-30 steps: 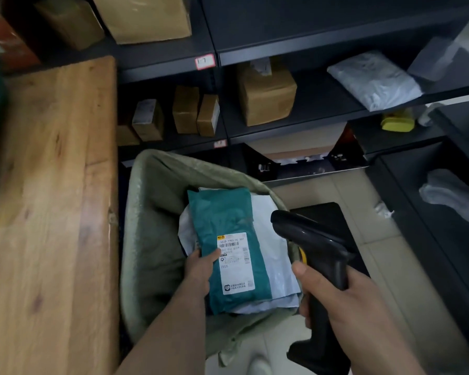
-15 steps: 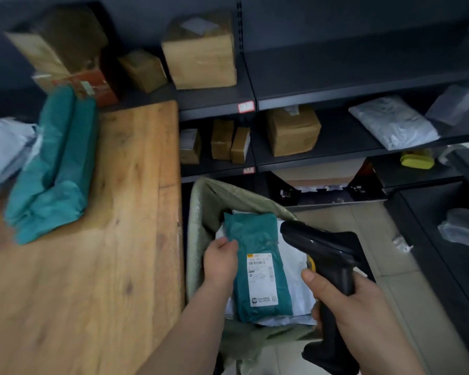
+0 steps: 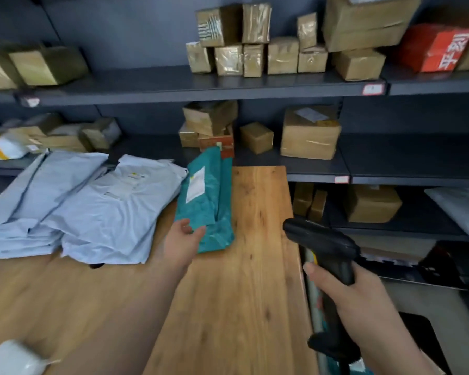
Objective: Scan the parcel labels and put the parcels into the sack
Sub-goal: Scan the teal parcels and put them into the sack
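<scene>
A stack of teal parcels (image 3: 206, 198) lies on the wooden table (image 3: 236, 293), the top one showing a white label. My left hand (image 3: 183, 243) is open at the near end of the stack, fingertips touching or almost touching the top teal parcel. Beside the stack to the left lie piles of grey-white parcels (image 3: 92, 207). My right hand (image 3: 347, 293) grips the black barcode scanner (image 3: 322, 266) past the table's right edge, its head pointing left. Only a thin strip of the sack (image 3: 313, 301) shows beside the table, behind the scanner.
Dark metal shelves (image 3: 228, 82) behind the table carry many taped cardboard boxes (image 3: 309, 133) and a red box (image 3: 433, 47). A white bag (image 3: 14, 358) lies at the table's near left corner. Grey mailers sit on a low right shelf (image 3: 460, 209).
My left hand let go of the teal parcel in the sack and moved up left to the teal stack on the table. My view swung from the sack to the table and shelves.
</scene>
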Tool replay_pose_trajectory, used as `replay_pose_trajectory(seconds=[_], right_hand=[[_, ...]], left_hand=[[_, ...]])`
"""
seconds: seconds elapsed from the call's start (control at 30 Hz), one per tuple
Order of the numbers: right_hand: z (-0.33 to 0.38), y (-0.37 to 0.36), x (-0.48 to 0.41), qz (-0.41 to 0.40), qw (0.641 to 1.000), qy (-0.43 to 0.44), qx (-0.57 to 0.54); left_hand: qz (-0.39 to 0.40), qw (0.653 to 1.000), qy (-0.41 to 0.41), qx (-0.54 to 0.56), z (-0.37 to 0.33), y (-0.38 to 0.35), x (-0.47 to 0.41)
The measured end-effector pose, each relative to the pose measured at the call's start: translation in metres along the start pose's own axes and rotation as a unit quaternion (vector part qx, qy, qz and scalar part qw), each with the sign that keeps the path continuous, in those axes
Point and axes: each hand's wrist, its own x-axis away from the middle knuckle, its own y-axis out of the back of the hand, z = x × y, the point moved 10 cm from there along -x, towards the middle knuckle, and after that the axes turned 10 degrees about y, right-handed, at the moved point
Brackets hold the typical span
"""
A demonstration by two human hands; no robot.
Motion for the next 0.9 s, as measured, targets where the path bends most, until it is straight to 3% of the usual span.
replay_pose_trajectory(seconds=[0.1, 0.23, 0.37, 0.5, 0.6, 0.67, 0.73, 0.83, 0.9], right_hand=[[0.018, -0.045, -0.004, 0.001, 1.0, 0.005, 0.017], [0.028, -0.085, -0.009, -0.031, 0.998, 0.005, 0.046], [0.028, -0.106, -0.007, -0.054, 0.996, -0.016, 0.068], [0.029, -0.118, 0.002, -0.074, 0.994, -0.024, 0.078], [0.031, -0.125, 0.009, -0.072, 0.993, -0.025, 0.096], [0.029, -0.128, 0.015, -0.072, 0.992, -0.03, 0.102], [0.024, -0.132, 0.02, -0.069, 0.991, -0.036, 0.107], [0.014, -0.135, 0.027, -0.072, 0.991, -0.048, 0.106], [0.011, -0.134, 0.03, -0.077, 0.99, -0.051, 0.104]], left_hand=[[0.033, 0.994, -0.031, -0.096, 0.006, 0.012, -0.058], [0.082, 0.961, -0.081, -0.25, 0.019, -0.01, -0.122], [0.068, 0.923, -0.152, -0.348, 0.014, -0.02, -0.135], [0.077, 0.917, -0.272, -0.281, -0.011, -0.006, -0.089], [0.157, 0.895, -0.322, -0.265, 0.005, 0.007, -0.034], [0.244, 0.874, -0.304, -0.292, 0.036, 0.01, -0.002], [0.296, 0.886, -0.239, -0.265, 0.063, 0.015, 0.004], [0.208, 0.955, -0.096, -0.187, 0.077, 0.028, -0.039], [0.209, 0.972, 0.072, -0.074, 0.094, 0.022, -0.066]])
